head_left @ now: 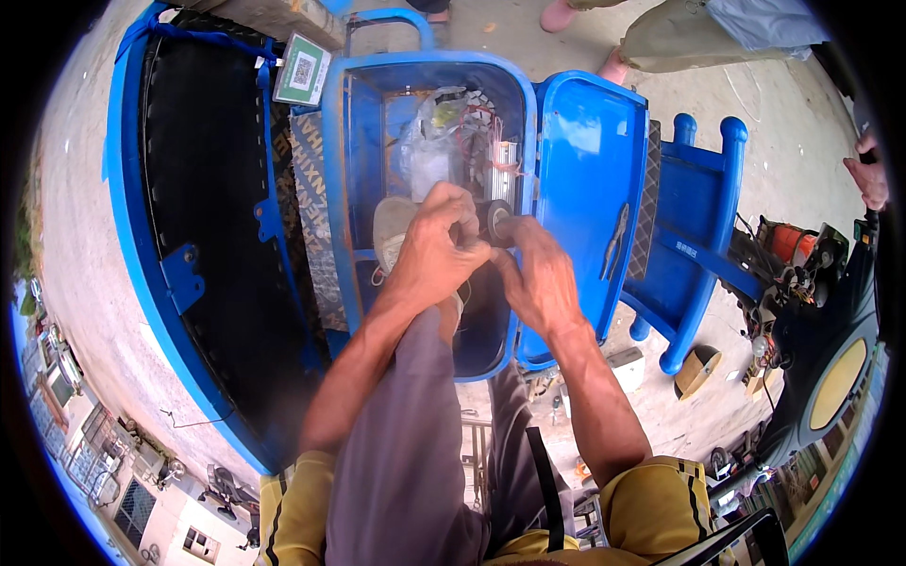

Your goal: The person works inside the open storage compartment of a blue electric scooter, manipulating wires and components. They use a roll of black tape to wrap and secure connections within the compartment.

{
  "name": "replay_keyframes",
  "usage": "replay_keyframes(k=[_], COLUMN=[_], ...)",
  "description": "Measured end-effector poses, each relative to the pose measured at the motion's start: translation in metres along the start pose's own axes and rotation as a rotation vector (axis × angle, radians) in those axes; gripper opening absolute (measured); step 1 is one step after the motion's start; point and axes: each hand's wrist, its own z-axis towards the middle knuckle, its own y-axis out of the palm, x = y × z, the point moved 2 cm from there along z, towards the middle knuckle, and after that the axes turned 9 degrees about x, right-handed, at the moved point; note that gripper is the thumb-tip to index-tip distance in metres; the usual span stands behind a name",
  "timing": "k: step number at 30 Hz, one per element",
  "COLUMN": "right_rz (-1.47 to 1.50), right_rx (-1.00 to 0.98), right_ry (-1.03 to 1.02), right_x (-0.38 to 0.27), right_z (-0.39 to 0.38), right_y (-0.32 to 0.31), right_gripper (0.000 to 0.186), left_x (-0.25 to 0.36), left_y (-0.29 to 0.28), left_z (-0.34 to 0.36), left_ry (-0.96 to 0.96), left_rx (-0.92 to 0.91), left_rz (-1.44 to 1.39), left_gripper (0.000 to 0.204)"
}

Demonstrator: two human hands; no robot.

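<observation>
Pale ground (769,90) surrounds the blue bin (425,62). From my distant seat, I see the right hand (545,283) grasping a dark ring (497,224) above it; the left hand (436,236) is curled beside (its grip I cannot tell). I judge this handling underway, not yet finished.

The head camera looks steeply down from the person's brow, upright, with its left matching the person's own left. Sleeves (651,505) and legs (406,429) come in at the lower edge, nearest the lens. The left hand (436,234) and right hand (542,278) sit near the middle at close range, and the bin (429,62) is seen from above, into its open top. The fisheye view takes in ground (764,203) on both sides, bends the panel (208,151) outward at left, and ends in black corners.
</observation>
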Motion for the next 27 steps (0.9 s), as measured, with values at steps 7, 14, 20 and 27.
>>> replay_keyframes(k=[7,14,20,27], right_rz=[-0.084,-0.185,-0.217,-0.263], right_rx=[-0.095,-0.072,-0.077,-0.097], right_ry=[0.239,0.148,0.125,0.097], right_x=[0.016,0.026,0.025,0.022], right_z=[0.009,0.002,-0.010,-0.017], right_y=[-0.010,-0.007,-0.005,-0.007], right_gripper=[0.032,0.027,0.022,0.021], left_x=[-0.016,-0.014,-0.022,-0.028], left_y=[-0.002,0.008,0.021,0.029], left_z=[-0.010,-0.013,-0.017,-0.020], left_ry=[-0.116,-0.119,-0.053,-0.090], left_rx=[-0.233,-0.235,-0.169,-0.134], left_rz=[-0.213,-0.114,0.074,-0.016], left_gripper=[0.014,0.025,0.051,0.043])
